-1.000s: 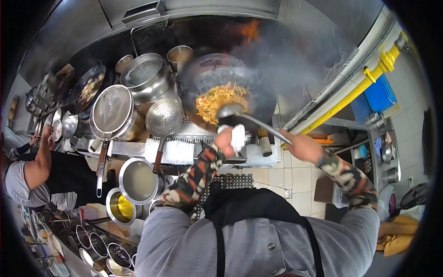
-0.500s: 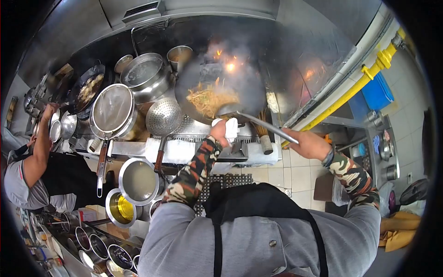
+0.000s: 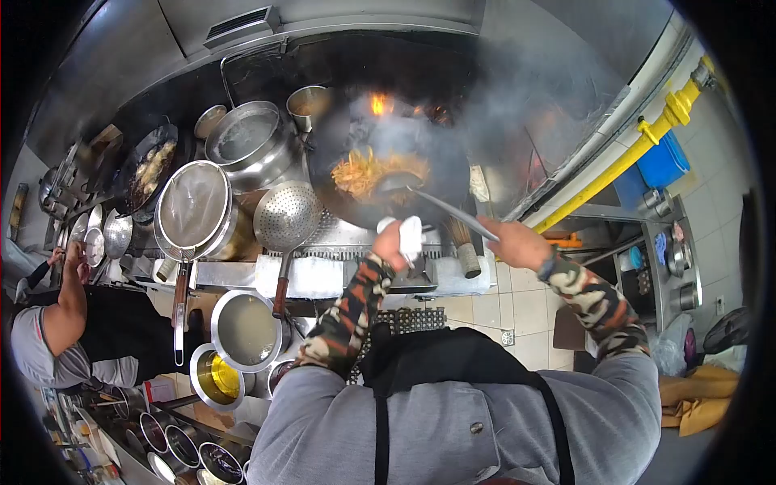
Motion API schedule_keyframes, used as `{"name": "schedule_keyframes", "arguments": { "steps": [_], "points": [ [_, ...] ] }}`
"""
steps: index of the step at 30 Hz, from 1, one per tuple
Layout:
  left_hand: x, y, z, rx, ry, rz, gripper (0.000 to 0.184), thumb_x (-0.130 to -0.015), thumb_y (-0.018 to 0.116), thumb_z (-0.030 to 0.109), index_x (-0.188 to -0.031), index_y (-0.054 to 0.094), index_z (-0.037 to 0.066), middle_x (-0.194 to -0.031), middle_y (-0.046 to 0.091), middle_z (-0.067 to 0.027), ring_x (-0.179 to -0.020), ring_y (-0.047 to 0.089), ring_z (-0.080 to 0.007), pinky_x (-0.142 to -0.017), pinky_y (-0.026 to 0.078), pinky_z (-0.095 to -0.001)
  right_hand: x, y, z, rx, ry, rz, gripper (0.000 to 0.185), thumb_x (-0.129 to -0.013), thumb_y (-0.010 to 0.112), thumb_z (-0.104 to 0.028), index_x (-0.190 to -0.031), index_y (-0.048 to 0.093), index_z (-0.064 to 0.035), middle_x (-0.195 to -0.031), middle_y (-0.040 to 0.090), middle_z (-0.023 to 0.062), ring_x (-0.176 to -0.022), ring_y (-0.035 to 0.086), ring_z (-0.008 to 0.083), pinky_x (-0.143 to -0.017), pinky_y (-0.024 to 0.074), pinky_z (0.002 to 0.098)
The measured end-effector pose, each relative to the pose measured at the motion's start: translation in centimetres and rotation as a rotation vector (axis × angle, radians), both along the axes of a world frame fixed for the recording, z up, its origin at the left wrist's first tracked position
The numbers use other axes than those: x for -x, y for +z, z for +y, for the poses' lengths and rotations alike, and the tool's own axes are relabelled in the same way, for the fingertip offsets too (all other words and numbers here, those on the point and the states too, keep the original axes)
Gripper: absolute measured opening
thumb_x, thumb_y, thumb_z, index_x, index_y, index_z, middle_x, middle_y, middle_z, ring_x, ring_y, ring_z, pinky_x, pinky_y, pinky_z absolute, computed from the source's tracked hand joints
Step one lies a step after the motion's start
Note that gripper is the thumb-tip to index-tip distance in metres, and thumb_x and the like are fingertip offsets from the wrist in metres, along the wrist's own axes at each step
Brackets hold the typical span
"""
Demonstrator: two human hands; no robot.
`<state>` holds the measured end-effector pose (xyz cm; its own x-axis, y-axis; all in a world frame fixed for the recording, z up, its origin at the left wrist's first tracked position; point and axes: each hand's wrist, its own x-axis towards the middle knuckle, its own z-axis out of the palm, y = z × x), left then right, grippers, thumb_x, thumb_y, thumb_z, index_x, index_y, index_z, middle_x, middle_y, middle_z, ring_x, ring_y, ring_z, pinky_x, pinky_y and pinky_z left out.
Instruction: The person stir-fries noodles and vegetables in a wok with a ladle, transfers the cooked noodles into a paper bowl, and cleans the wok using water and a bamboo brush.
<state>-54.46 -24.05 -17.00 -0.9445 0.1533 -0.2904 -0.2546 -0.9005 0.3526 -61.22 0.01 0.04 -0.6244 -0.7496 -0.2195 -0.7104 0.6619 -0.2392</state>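
My left hand (image 3: 390, 245) is closed on a folded white cloth (image 3: 411, 237) at the near edge of a large dark wok (image 3: 339, 208). Whether it grips a wok handle through the cloth cannot be seen. With my right hand (image 3: 521, 244) I grasp the end of a ladle (image 3: 454, 212), whose bowl rests in the food. Orange-yellow strips of food (image 3: 364, 173) lie in the wok, partly veiled by smoke. Flames (image 3: 377, 103) rise at the wok's far side.
Left of the wok are a perforated skimmer (image 3: 287, 216), a fine strainer (image 3: 194, 204) and a steel pot (image 3: 246, 141). A bamboo brush (image 3: 467, 260) stands by the stove edge. A co-worker (image 3: 48, 339) works at far left. A yellow pipe (image 3: 614, 178) runs along the right.
The ladle and my right hand have shifted slightly left and up, and the food sits more bunched. The flames have changed shape. The co-worker's raised hand has come down.
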Motion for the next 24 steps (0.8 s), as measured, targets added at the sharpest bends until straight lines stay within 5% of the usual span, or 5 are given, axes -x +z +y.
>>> {"name": "schedule_keyframes", "arguments": {
  "steps": [5, 6, 9, 14, 24],
  "points": [
    [-4.6, -8.0, 3.4, 0.701, 0.176, 0.025, 0.019, -0.094, 0.042, 0.019, -0.09, 0.058, 0.011, -0.076, 0.062, -0.0022, -0.065, 0.062, -0.0204, -0.059, 0.053, -0.0345, 1.0, -2.1, -3.9, -0.059, -0.207, 0.059, 0.057, -0.084, 0.056, -0.017, -0.138, 0.038, -0.0071, -0.094, 0.063, 0.0252, -0.086, 0.061, 0.0416, -0.079, 0.0483, 0.0481],
    [-5.1, -10.1, 4.6, 0.106, 0.164, -0.275, 0.019, -0.095, 0.041, 0.019, -0.092, 0.058, 0.011, -0.077, 0.062, -0.0026, -0.066, 0.063, -0.0216, -0.061, 0.054, -0.036, 0.6, -1.2, -3.3, -0.055, -0.184, 0.05, 0.058, -0.084, 0.056, -0.018, -0.138, 0.037, -0.0064, -0.092, 0.064, 0.0246, -0.086, 0.062, 0.0411, -0.078, 0.0488, 0.048],
    [-6.6, 3.6, 4.5, 0.004, 0.054, -0.337, 0.02, -0.096, 0.042, 0.02, -0.088, 0.058, 0.01, -0.077, 0.062, -0.0039, -0.066, 0.062, -0.0209, -0.057, 0.053, -0.035, 0.9, 0.0, 0.1, 0.007, -0.106, 0.019, 0.059, -0.084, 0.056, -0.016, -0.139, 0.036, -0.0049, -0.093, 0.065, 0.0247, -0.087, 0.062, 0.0404, -0.078, 0.0494, 0.0471],
    [1.4, -3.5, -1.9, 0.316, 0.031, 0.219, 0.019, -0.095, 0.044, 0.02, -0.085, 0.057, 0.011, -0.073, 0.059, -0.0034, -0.063, 0.058, -0.0192, -0.053, 0.049, -0.0316, 1.8, -2.3, -2.2, -0.055, -0.049, 0.031, 0.059, -0.083, 0.056, -0.015, -0.138, 0.037, -0.0054, -0.093, 0.064, 0.0248, -0.086, 0.063, 0.0395, -0.077, 0.0498, 0.047],
    [-2.2, 0.9, -0.5, -0.108, 0.04, -0.053, 0.013, -0.094, 0.045, 0.016, -0.089, 0.056, 0.012, -0.073, 0.058, -0.0023, -0.062, 0.058, -0.0179, -0.052, 0.048, -0.0315, -0.1, 3.0, 1.3, 0.276, -0.086, 0.045, 0.051, -0.084, 0.058, -0.015, -0.132, 0.046, -0.0053, -0.114, 0.059, 0.0239, -0.093, 0.061, 0.04, -0.082, 0.0492, 0.044]
  ]
}}
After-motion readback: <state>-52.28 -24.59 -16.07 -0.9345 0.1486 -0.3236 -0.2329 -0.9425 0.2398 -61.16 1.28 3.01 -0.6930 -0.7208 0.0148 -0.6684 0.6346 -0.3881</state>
